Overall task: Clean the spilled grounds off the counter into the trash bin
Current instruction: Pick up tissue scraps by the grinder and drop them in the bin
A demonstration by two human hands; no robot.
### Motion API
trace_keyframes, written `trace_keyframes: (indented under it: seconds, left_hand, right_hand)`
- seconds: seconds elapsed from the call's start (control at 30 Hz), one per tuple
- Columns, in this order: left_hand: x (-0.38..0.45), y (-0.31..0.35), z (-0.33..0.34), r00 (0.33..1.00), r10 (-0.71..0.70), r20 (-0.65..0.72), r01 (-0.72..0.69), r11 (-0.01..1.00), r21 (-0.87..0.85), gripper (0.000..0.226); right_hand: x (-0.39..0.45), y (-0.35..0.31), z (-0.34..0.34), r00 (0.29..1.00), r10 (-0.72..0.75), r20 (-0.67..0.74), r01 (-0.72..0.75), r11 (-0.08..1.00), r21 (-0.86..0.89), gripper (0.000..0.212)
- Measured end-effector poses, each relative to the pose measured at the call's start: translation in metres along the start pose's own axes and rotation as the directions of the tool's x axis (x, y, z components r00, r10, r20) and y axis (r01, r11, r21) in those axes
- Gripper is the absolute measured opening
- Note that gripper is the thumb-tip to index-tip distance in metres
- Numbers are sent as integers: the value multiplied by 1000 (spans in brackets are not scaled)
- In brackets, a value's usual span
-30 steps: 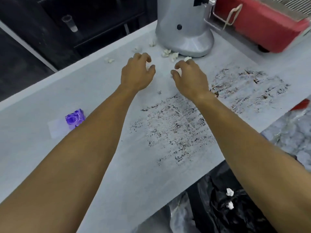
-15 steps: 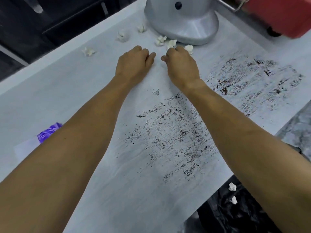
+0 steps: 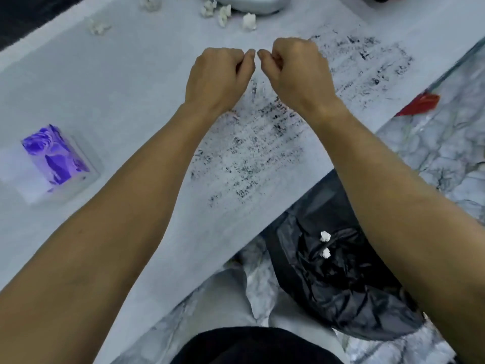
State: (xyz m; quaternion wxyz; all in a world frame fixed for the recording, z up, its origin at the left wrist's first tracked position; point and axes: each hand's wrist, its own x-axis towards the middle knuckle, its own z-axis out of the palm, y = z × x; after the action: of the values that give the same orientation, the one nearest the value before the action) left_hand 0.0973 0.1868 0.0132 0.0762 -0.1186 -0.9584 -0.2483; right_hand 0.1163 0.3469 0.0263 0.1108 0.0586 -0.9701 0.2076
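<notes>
Dark coffee grounds (image 3: 252, 153) are smeared in streaks over the pale counter (image 3: 118, 88), with a second patch (image 3: 367, 61) further right. My left hand (image 3: 217, 77) and my right hand (image 3: 296, 72) hover side by side above the far end of the near patch. Both have their fingers curled into loose fists, thumbs almost touching, and nothing shows inside them. The trash bin (image 3: 341, 285), lined with a black bag, stands on the floor below the counter's front edge under my right forearm. Two white scraps (image 3: 325, 236) lie in it.
Several crumpled white paper bits (image 3: 249, 21) lie just beyond my hands by the silver grinder base (image 3: 252, 3). A purple tissue pack (image 3: 56, 153) sits at the left of the counter. Something red (image 3: 420, 105) lies on the marbled floor at right.
Both hands have drawn back from the paper bits by the grinder and closed from reaching fingers into fists. The view has tilted down, bringing the bin and tissue pack closer.
</notes>
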Motion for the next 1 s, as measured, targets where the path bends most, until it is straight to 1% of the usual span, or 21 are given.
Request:
trace_keyframes:
  seconds: [0.13,0.27,0.33,0.43,0.57,0.73,0.8,0.9,0.93,1.0]
  left_hand:
    - [-54,69,28,1000,-11,11,11,997,-81,52]
    - [-112,136,64,999,-32,34,37,990,-138,52]
    - [-142,163,85,997,-38,68,47,988,-144,52]
    - [-187,189,118,990,-46,132,67,985,-157,52]
    - [-243,194,160,973,-108,205,120,992,-47,52]
    - [-292,180,204,931,-187,312,149,979,143,49]
    - [-307,170,216,916,-214,340,153,968,196,48]
    - [-321,156,225,903,-236,360,150,956,251,47]
    - [-322,154,225,900,-247,359,157,952,261,47]
    - [-317,153,220,900,-266,345,177,947,267,47]
  right_hand:
    - [-70,41,-32,999,21,-28,-18,997,80,42]
    - [-146,89,-57,995,100,-30,-95,988,125,41]
    - [-183,113,-62,988,154,-11,-150,976,159,42]
    - [-236,145,-58,978,202,56,-209,960,188,42]
    - [-297,179,-37,959,227,170,-252,956,149,43]
    - [-350,198,3,903,256,345,-311,943,114,44]
    - [-363,199,18,860,251,445,-346,927,147,41]
    - [-374,200,31,761,210,614,-408,891,201,33]
    - [-374,200,32,744,203,637,-408,892,192,30]
    - [-368,201,32,753,221,620,-398,903,161,27]
